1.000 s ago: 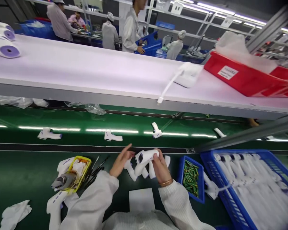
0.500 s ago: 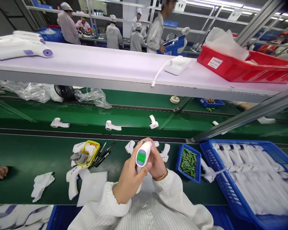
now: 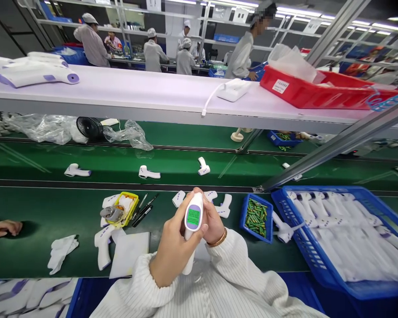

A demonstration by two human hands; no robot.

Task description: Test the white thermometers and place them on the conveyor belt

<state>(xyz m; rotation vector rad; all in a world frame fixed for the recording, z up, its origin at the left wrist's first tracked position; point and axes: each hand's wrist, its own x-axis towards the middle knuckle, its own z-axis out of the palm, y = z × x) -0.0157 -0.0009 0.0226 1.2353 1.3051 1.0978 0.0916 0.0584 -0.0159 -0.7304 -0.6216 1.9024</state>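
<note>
Between my two hands is a white infrared thermometer (image 3: 193,216) with a purple frame around its lit green screen. My left hand (image 3: 172,240) wraps its left side, the thumb crossing below the screen. My right hand (image 3: 215,225) closes around the other side, its fingers partly hidden behind the body. The handle points down toward my lap. Just beyond my hands, more white thermometers (image 3: 224,206) lie on the green table. A blue tray of green batteries (image 3: 256,217) sits to the right of my right hand.
Left of my hands are a yellow basket (image 3: 134,213), pens (image 3: 142,215), a white pad (image 3: 131,254) and a cloth (image 3: 62,252). A blue crate (image 3: 313,265) of thermometers stands right. A green conveyor (image 3: 172,161) runs beyond, under a shelf (image 3: 135,84). A co-worker's hand (image 3: 6,227) rests at far left.
The view has shifted slightly, so most table items appear a little displaced. Both hands still hold the thermometer, whose handle now shows more below my left hand. A co-worker in the background has moved right.
</note>
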